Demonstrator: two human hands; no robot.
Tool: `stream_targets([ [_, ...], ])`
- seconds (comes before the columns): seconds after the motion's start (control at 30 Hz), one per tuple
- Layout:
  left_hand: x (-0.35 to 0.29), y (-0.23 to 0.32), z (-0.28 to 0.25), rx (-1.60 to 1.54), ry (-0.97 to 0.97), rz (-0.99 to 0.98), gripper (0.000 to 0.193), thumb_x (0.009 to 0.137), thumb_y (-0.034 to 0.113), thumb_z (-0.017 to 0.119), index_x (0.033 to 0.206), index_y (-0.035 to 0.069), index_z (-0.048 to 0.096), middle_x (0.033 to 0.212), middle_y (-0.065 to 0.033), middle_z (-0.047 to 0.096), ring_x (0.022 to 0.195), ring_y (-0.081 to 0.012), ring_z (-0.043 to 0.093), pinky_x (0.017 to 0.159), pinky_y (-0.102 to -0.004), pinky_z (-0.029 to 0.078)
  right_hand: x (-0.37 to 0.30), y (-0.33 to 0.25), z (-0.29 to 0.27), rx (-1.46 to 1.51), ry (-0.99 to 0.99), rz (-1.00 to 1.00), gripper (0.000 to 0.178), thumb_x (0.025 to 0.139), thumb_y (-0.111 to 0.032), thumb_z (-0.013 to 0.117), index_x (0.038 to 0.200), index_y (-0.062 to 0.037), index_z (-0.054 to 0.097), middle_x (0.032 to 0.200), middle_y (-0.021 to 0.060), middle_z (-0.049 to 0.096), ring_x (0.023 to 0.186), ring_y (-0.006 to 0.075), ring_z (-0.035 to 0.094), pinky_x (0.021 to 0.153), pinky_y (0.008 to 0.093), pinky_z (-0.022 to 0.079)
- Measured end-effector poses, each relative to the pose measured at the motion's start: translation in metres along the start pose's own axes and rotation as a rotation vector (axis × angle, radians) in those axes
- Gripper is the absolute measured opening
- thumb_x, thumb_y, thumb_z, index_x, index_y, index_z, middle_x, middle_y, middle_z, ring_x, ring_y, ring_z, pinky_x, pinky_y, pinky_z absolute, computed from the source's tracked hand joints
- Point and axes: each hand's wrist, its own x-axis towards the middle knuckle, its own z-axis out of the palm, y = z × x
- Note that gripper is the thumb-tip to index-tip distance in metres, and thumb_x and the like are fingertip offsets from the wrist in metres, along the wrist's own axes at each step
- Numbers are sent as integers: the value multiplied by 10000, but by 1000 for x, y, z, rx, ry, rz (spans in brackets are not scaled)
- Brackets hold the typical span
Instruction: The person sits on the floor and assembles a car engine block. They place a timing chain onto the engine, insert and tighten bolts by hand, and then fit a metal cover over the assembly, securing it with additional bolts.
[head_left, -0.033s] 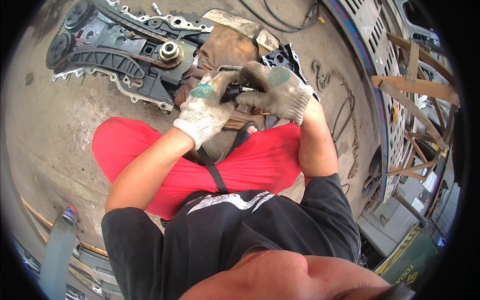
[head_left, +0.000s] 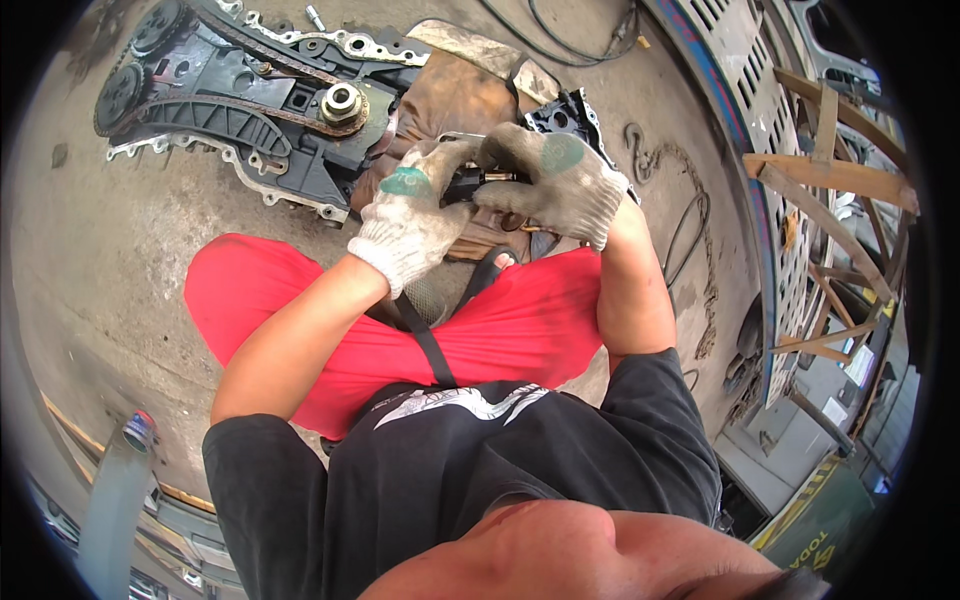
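Both my hands wear soiled white knit gloves with green patches and meet in front of my red-trousered knees. The fingers of my left hand (head_left: 410, 210) are closed round a small black cylindrical part (head_left: 464, 186). My right hand (head_left: 555, 185) pinches its shiny metal end (head_left: 499, 177) from the other side; the fingertips are partly hidden. Beneath the hands lies a stained brown cloth (head_left: 450, 95), with small parts on it too covered to name. A black cast metal piece (head_left: 563, 120) sits just beyond my right hand.
An engine (head_left: 215, 75) with an exposed timing chain and sprockets lies on the floor at far left. Behind it is a small metal socket (head_left: 315, 17). To the right are a rusty hooked chain (head_left: 690, 185), black cable (head_left: 560, 55), a perforated metal panel (head_left: 790, 230) and a wooden frame (head_left: 835, 170).
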Motion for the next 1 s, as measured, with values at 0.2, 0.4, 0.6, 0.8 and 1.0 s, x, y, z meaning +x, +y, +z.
stream_targets([
  [0.2,4,5,0,-257,69,-211,576,841,168,770,1376,77,574,1284,-204,654,1203,-379,646,1028,-444,523,0,31,9,185,201,-287,349,939,-61,741,1266,13,645,1098,129,741,999,177,715,873,308,581],
  [0.4,3,-2,-3,-114,101,-151,565,834,188,795,1353,81,600,1208,-212,682,1136,-388,669,967,-445,546,-4,10,6,226,224,-114,275,953,-148,744,1189,-13,698,1028,131,752,922,235,734,813,340,569],
  [0.6,3,7,-9,-229,85,-144,601,827,165,797,1374,33,586,1255,-214,664,1183,-358,654,1017,-426,525,1,7,5,401,229,-98,279,924,-116,780,1169,2,721,987,95,767,895,151,726,793,308,577],
  [0.8,3,10,-12,-279,94,-161,667,838,177,793,1433,13,543,1325,-235,644,1255,-353,626,1064,-413,500,3,1,9,373,289,-103,254,904,-96,791,1132,7,751,985,108,771,876,152,728,783,303,582],
  [1.0,-3,23,-23,-256,95,-209,651,865,211,786,1431,5,539,1309,-235,648,1236,-357,635,1062,-414,499,13,3,17,-3,448,-472,252,878,-90,753,1113,1,753,1004,141,746,839,324,697,734,400,560],
])
